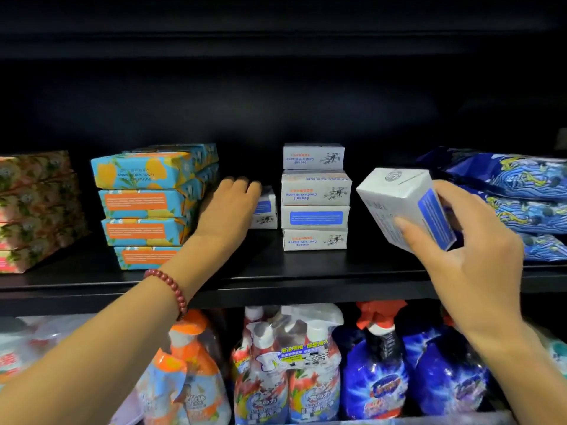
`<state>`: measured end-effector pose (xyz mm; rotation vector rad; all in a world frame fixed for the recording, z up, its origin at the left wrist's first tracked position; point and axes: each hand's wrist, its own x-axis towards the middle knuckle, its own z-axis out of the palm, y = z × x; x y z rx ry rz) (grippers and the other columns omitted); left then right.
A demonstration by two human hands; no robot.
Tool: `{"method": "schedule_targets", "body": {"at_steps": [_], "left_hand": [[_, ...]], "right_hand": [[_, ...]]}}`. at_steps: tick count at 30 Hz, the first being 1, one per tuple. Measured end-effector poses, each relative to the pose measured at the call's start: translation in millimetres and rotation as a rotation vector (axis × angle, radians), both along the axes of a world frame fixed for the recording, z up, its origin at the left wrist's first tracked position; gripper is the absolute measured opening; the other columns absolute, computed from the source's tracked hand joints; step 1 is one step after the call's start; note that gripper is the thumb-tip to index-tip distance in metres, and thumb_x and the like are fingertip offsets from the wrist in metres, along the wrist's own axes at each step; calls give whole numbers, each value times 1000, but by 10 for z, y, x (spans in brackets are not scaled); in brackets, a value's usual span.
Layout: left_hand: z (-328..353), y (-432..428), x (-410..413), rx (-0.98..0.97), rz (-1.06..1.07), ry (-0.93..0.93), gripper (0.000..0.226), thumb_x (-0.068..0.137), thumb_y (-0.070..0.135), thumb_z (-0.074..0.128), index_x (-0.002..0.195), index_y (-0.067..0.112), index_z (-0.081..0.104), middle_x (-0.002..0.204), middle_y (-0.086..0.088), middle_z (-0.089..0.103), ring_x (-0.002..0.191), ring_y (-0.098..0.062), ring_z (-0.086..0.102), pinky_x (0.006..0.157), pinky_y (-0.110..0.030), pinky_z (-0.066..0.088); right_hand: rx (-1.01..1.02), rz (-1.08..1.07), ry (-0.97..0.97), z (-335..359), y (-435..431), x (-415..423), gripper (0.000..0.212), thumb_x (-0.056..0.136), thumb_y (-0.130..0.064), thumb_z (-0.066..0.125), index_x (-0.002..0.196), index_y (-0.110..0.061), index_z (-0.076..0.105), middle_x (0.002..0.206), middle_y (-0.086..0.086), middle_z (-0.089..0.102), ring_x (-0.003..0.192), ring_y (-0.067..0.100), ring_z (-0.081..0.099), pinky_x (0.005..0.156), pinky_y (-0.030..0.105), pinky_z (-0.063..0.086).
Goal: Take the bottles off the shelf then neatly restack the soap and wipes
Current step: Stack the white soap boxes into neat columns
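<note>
Though the white soap stack (315, 197) looks tidy, two boxes remain: the right grip (466, 250) clasps a tilted soap box (402, 204) right of it; the left grip (228, 207) touches a loose box (265, 207) left of it, closure unclear.

A black shelf board (276, 280) runs across the view. Behind and above it, a matte black back panel (276, 102) rises to a dark upper shelf (276, 44). The light is dim, and the recess above the board is darkest.

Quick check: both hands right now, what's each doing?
Left hand: fingers over the lone soap box; grip cannot be told.
Right hand: holding the tilted soap box.
</note>
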<state>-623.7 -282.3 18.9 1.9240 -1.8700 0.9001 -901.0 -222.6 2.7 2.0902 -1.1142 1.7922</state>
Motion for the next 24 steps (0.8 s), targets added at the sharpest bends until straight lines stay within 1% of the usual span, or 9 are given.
{"method": "schedule_targets", "body": {"at_steps": [3,5,7,9,12,15,17,19,24], "left_hand": [[12,174,-20,-29,23,2,44,84,12,65,124,8,47,114,-10,54,107,-28,48,77,-35,45],[-47,332,-2,-93,-37,-31,39,63,1,80,95,1,60,84,-15,61,80,-34,56,57,-38,47],[-137,479,7,-123,-78,-11,41,45,-6,85,77,-1,61,66,-16,59,62,-35,56,48,-36,47],[-238,625,-23,-116,-103,24,41,44,-4,86,77,-1,63,67,-16,61,62,-35,57,53,-37,48],[-322,844,-67,-167,-192,87,41,51,-3,85,86,-2,64,78,-15,63,71,-36,58,66,-35,36],[-395,973,-48,-185,-309,121,49,57,-3,83,102,-3,63,95,-14,66,88,-31,52,75,-33,37],[-424,1016,-32,-218,-403,130,42,70,5,76,109,-2,63,103,-13,66,94,-27,49,82,-30,38],[-435,1045,-31,-247,-442,145,37,80,19,61,111,-2,63,106,-11,66,96,-27,50,84,-29,38],[-458,1039,-46,-272,-481,171,39,84,24,53,113,0,63,110,-8,66,97,-27,53,86,-27,39]], "right_hand": [[-61,-9,17,138,-78,42,43,82,-34,59,115,-6,58,93,-3,53,85,10,46,70,12,31],[-109,-21,25,271,-153,98,39,81,-27,65,113,-5,59,92,-4,52,84,8,44,71,14,30],[-159,-16,48,421,-242,188,34,79,-20,69,108,-4,61,91,-5,53,83,6,42,72,12,29],[-190,-6,119,557,-370,303,32,77,-17,71,106,-5,63,92,0,60,86,13,47,73,14,30],[-219,8,304,675,-590,503,34,75,-17,69,107,-6,62,95,7,64,90,27,55,76,28,38],[-213,13,464,688,-723,677,31,77,-21,64,104,-5,62,92,7,65,89,28,55,67,38,51],[-211,26,518,665,-769,722,32,77,-23,59,103,-4,63,91,7,66,87,28,56,64,40,53],[-196,63,550,639,-800,710,39,80,-29,58,110,-5,62,97,6,66,90,28,58,71,40,52],[-176,48,602,600,-787,693,47,88,-41,44,118,-7,60,106,6,65,97,27,58,82,38,45]]}}
